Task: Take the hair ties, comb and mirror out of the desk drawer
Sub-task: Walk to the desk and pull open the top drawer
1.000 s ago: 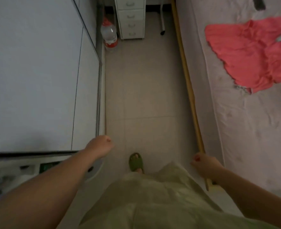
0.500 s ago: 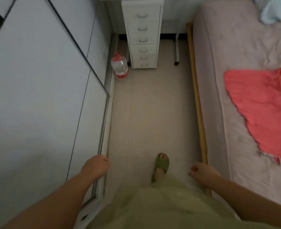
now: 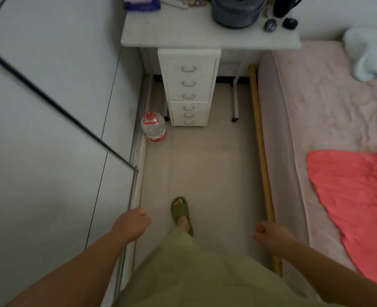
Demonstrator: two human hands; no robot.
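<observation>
A white desk [image 3: 183,36] stands at the far end of a narrow floor strip. Under it is a white drawer unit [image 3: 188,87] with several closed drawers and metal handles. No hair ties, comb or mirror are visible. My left hand [image 3: 131,223] hangs low at the left with fingers curled and nothing in it. My right hand [image 3: 269,234] hangs low at the right, loosely fisted and also holding nothing. Both hands are far from the drawers.
A white wardrobe [image 3: 50,129] lines the left side. A bed [image 3: 316,129] with a wooden rail [image 3: 261,151] and a red cloth [image 3: 355,196] fills the right. A water jug [image 3: 153,127] stands left of the drawers. A dark pot [image 3: 236,12] and small items sit on the desk.
The view has advanced down the aisle and tilted up, so the desk top and drawer unit now show in full. Both hands stay low at my sides.
</observation>
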